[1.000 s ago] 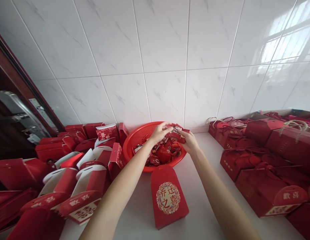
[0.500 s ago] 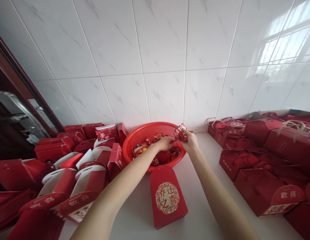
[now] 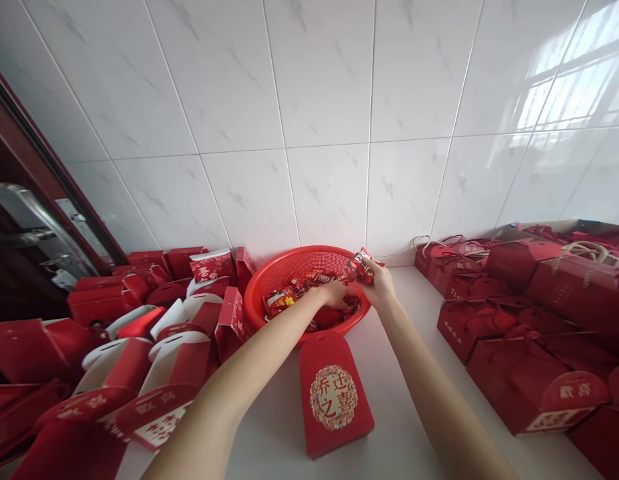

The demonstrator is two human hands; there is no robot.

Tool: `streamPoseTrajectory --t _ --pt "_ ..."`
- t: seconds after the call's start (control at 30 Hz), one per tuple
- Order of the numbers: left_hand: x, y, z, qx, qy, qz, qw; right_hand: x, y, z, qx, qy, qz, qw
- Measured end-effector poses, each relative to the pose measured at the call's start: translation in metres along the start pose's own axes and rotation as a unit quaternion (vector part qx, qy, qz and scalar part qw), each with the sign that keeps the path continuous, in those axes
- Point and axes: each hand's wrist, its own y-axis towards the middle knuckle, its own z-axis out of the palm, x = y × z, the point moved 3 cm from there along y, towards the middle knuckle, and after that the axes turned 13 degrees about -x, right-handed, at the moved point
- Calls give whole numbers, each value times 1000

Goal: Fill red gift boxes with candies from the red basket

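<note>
A red plastic basket (image 3: 262,283) by the wall holds several wrapped sweets (image 3: 283,299), mostly red and gold. Inside it, my left hand (image 3: 333,293) reaches down among the sweets at the right side; its fingertips are hidden. My right hand (image 3: 380,283) is closed on a small bunch of red-wrapped candies (image 3: 358,265), held above the basket's right rim. In front of the basket a red gift box (image 3: 334,400) with a round patterned label and gold-and-red characters lies on the white surface, between my forearms and touched by neither hand.
Open red gift boxes (image 3: 184,353) crowd the left side, some with white insides. Closed red boxes with ribbons (image 3: 534,377) and rope-handled ones (image 3: 579,280) stand at right. A tiled wall (image 3: 329,193) rises behind; a door handle (image 3: 34,213) is at far left.
My left hand has shifted slightly right and down within the basket, uncovering more sweets behind it. My right hand keeps its bunch of candies in nearly the same place.
</note>
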Motion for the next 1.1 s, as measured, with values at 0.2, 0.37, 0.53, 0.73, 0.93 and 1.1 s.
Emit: streamPoseTrajectory --t 0.2,0.37,0.53,0.73,0.93,1.1 --pt "2 0 1 -1 -19 -25 1000 0 0 0 8 0 -2 1000" --pt "-1 -7 -5 -7 -48 -45 998 0 -1 0 10 4 3 1000" --pt "-6 -14 -17 -1 -89 -60 994 0 -1 0 14 5 9 1000" --pt "-6 -15 -22 9 -153 -80 985 0 -2 1 12 4 12 1000" --pt "-4 -16 -25 -18 -219 -98 971 1 -2 0 9 1 12 1000" --pt "-7 -19 -41 -72 -293 -100 948 1 -2 0 9 -6 17 1000"
